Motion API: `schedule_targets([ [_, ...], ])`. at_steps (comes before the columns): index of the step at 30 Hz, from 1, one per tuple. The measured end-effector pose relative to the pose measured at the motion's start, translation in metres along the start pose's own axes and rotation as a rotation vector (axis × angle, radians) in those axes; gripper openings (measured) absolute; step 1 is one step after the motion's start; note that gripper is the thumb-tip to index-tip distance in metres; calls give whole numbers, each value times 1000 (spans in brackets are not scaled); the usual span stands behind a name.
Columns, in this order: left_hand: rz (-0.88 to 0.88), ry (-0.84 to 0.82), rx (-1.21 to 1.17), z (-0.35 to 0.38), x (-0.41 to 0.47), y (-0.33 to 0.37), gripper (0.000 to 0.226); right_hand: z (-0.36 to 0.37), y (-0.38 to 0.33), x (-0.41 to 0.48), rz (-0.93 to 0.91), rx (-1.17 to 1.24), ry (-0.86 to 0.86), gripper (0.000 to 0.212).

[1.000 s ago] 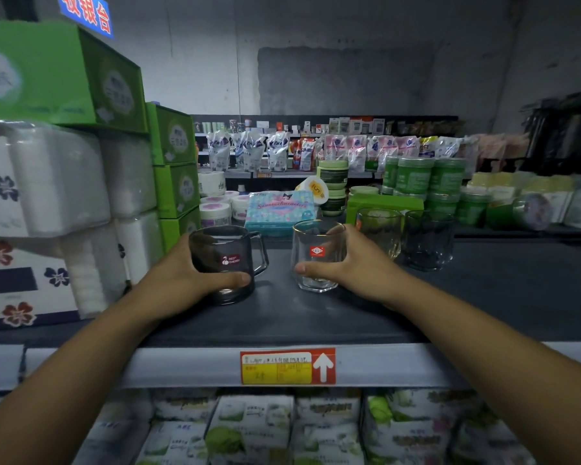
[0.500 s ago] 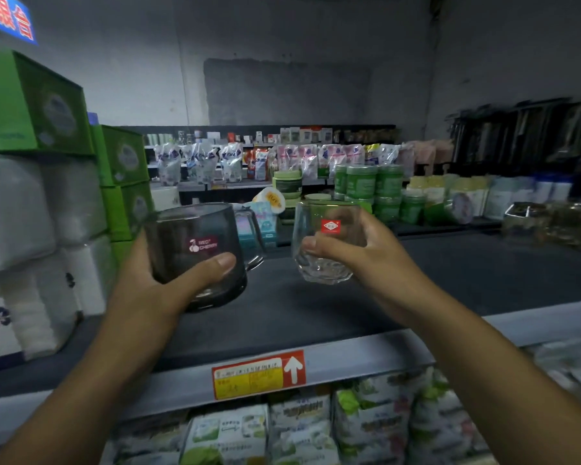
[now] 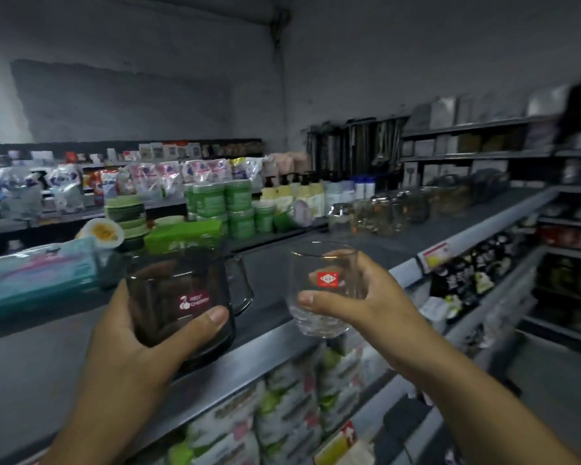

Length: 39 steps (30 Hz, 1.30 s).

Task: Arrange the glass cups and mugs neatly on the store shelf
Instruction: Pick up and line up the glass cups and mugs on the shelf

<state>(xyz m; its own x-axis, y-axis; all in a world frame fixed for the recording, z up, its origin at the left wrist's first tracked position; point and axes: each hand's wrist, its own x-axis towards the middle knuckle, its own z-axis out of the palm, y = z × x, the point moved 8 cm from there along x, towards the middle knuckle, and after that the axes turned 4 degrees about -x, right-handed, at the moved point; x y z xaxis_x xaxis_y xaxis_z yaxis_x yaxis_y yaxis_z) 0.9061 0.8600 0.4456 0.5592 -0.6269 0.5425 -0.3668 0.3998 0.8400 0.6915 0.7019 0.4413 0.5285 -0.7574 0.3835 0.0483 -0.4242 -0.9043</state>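
Left hand [image 3: 138, 337] fingers wrap upright dark mug [image 3: 182, 297] | right hand [image 3: 369, 303] fingers grasp clear glass cup [image 3: 322, 290] | both held over shelf [image 3: 31, 380] front edge | glassware row [image 3: 383, 213] lies rightward, nearer right hand

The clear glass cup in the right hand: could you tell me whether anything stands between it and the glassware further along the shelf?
Nothing visible does. The right hand holds the clear glass cup near the shelf, whose bare top alone lies between it and the blurred glassware.
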Motion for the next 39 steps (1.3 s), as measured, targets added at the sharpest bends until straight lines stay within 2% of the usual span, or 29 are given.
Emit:
schedule_targets([
  [4,44,-51,-49,86,-1,7,81,-88,13,-9,1,-42,86,73],
  [10,61,-76,-94,232,-8,12,78,-229,31,-20,-14,-83,130,55],
  [16,40,-123,-143,375,-4,8,70,-359,60,-15,28,-141,185,76],
  [20,29,-203,-152,460,6,6,66,-429,78,-11,40,-138,235,61],
  [22,31,-235,-156,500,15,2,66,-459,91,-6,50,-154,259,61],
  [26,28,-267,-174,570,38,-15,67,-516,122,17,70,-194,324,74],
  [30,46,-285,-186,631,71,-34,61,-558,147,57,69,-224,321,64],
  [35,77,-275,-176,688,126,-55,63,-599,167,131,61,-243,309,58],
  [39,89,-222,-148,716,165,-75,63,-625,183,193,25,-266,283,70],
])
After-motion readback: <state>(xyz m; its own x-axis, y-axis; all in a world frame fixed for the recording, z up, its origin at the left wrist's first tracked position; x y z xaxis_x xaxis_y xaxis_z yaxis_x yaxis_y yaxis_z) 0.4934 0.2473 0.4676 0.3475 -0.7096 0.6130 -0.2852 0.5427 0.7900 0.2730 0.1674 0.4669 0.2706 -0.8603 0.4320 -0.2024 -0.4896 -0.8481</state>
